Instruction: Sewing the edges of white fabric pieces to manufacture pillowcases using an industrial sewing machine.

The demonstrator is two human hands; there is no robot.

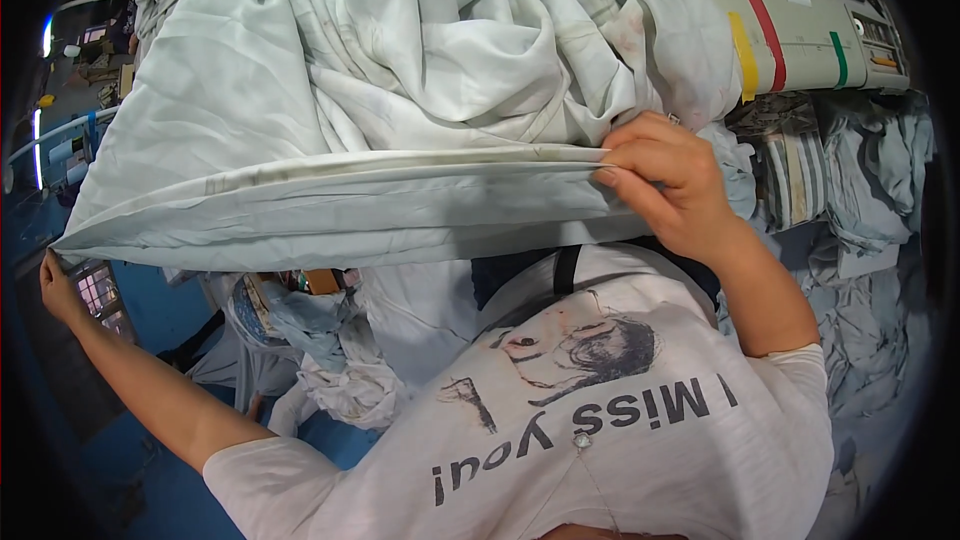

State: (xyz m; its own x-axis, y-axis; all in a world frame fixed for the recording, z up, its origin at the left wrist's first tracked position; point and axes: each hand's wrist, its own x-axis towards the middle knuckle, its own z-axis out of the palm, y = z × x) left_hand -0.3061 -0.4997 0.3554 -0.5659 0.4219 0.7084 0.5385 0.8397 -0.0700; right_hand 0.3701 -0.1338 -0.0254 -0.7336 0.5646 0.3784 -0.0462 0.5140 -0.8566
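Pale cloth (350,220) spans the scene, taut on its near side, left hand (58,285) pinching its corner and right hand (672,180) gripping its edge; that border looks straightened, the far part (heaped in loose folds) not yet smooth

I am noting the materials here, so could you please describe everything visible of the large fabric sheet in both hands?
The fabric sheet is pale grey-green, smooth and thin-looking, with faint marks. Its near edge, layered in folds, is stretched between the left hand, pinching its left end, and the right hand; beyond, it lies rumpled beside a pale, taped surface.
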